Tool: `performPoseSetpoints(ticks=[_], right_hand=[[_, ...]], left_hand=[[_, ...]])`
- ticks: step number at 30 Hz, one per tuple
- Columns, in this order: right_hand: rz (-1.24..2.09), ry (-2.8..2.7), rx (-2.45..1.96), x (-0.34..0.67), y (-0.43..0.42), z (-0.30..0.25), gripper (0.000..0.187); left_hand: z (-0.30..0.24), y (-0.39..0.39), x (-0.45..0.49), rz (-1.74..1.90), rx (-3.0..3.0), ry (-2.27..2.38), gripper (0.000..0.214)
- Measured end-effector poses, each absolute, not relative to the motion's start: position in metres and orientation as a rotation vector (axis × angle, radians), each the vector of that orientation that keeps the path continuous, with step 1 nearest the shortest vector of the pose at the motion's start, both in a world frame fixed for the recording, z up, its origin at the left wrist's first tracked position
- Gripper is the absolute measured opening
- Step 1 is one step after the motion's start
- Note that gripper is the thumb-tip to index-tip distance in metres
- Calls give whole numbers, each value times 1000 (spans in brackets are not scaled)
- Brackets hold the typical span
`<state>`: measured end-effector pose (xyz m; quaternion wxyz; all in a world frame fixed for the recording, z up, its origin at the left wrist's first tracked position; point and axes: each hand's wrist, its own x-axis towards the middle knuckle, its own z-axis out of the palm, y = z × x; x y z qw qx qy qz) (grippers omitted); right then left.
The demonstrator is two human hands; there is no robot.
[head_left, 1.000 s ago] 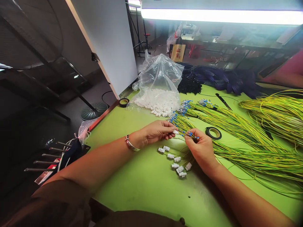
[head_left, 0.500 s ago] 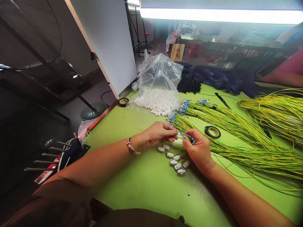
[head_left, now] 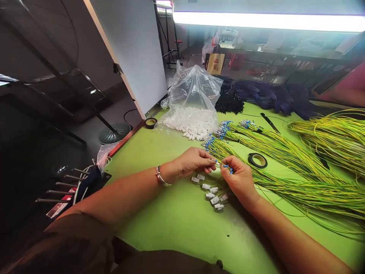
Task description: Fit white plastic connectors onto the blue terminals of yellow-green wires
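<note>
My left hand (head_left: 191,163), a metal bracelet on its wrist, is pinched on a small white connector over the green table (head_left: 176,224). My right hand (head_left: 238,178) is closed around a few yellow-green wires with blue terminals (head_left: 228,167), their tips pointing at the left fingers. Just below both hands lie several white connectors (head_left: 211,192) fitted on wire ends. A large bundle of yellow-green wires (head_left: 285,167) fans out to the right.
A clear bag of white connectors (head_left: 191,110) stands behind the hands. A black tape roll (head_left: 257,160) lies among the wires, a smaller roll (head_left: 150,123) sits at the left table edge. Dark wire bundles (head_left: 265,97) and a black knife (head_left: 269,122) lie farther back.
My hands have drawn slightly closer together, the right hand moving a little left and down. The view has shifted slightly.
</note>
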<state>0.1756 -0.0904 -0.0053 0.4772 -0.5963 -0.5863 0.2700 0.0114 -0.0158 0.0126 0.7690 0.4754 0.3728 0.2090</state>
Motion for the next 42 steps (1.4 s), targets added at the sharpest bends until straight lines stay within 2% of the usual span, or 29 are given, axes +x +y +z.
performPoseSetpoints(ticks=[4, 9, 11, 16, 21, 26, 32, 38, 42], right_hand=[[909, -1159, -1358, 184, -85, -4, 16], [1073, -1034, -1294, 192, -81, -11, 23], [1104, -1029, -1298, 191, -82, -12, 25], [1107, -979, -1307, 186, -83, -10, 28], [1037, -1090, -1360, 179, -84, -5, 25], [1016, -1187, -1387, 178, -83, -4, 22], [999, -1285, -1352, 182, -80, -9, 23], [1043, -1383, -1302, 185, -83, -15, 23], [1045, -1372, -1315, 186, -82, -15, 24]], left_hand=[[16, -14, 5, 215, 1432, 751, 21], [28, -18, 1, -155, 1837, 335, 12], [31, -7, -3, -57, 1977, 447, 11], [16, 47, -24, 622, 2237, 1372, 20], [-12, 70, -31, 867, 2610, 1299, 35], [-16, 71, -26, 675, 2661, 1382, 46], [3, 102, 16, 440, 2695, 1427, 62], [9, 121, 38, 69, 2427, 1684, 70], [-1, 100, 15, 297, 2602, 1560, 53]])
